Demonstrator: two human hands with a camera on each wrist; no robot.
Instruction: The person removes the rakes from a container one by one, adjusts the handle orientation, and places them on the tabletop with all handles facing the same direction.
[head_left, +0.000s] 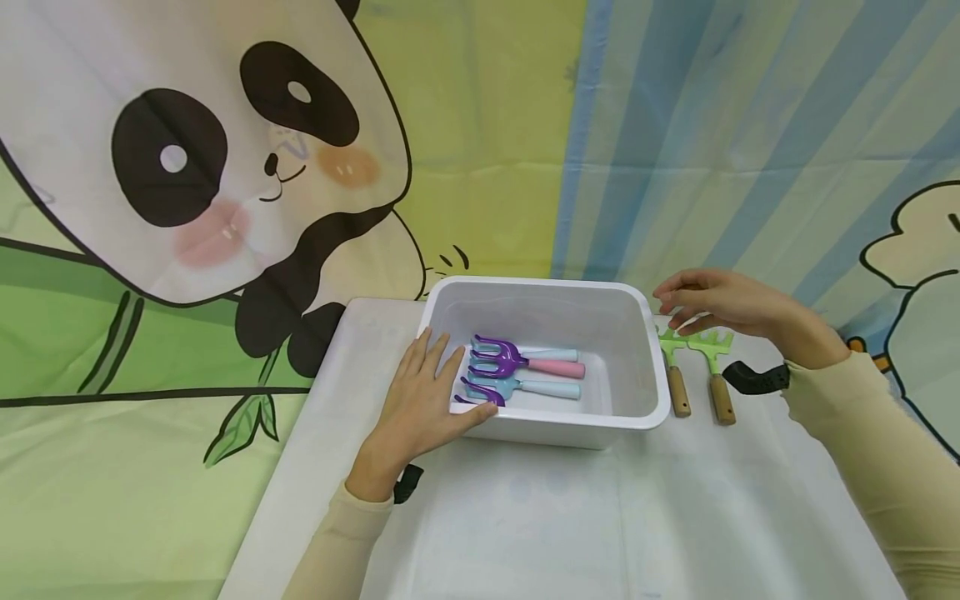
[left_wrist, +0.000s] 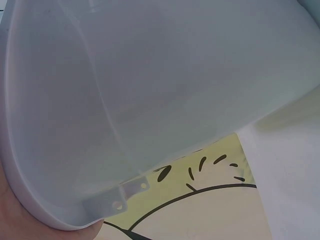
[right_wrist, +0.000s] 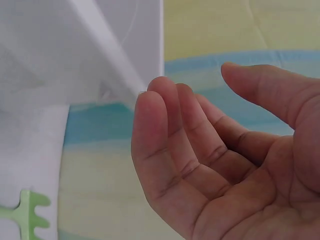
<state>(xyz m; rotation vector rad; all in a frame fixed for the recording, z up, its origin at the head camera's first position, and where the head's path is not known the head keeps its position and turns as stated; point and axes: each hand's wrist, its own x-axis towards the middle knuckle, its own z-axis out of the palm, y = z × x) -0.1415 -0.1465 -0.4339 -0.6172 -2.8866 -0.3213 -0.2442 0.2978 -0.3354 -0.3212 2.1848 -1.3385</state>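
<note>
A white plastic bin (head_left: 547, 432) stands on the table, with several small hand forks inside. One is a purple hand fork (head_left: 507, 360) with a pink handle; near it lie a light blue hand fork (head_left: 551, 389) and another purple head, partly hidden by the front wall. My left hand (head_left: 418, 398) rests on the bin's left front rim, fingers straight and spread, thumb along the edge. Beside the right rim, my right hand (head_left: 731, 304) hovers with loosely bent fingers and nothing in it. Below it lie two green rakes (head_left: 708, 342) with wooden handles.
The white table (head_left: 525, 525) ends close behind the bin. A printed cloth with a panda (head_left: 315, 192) hangs at the back and left, and blue stripes (head_left: 675, 125) cover the back right. Each wrist bears a black strap piece (head_left: 753, 379).
</note>
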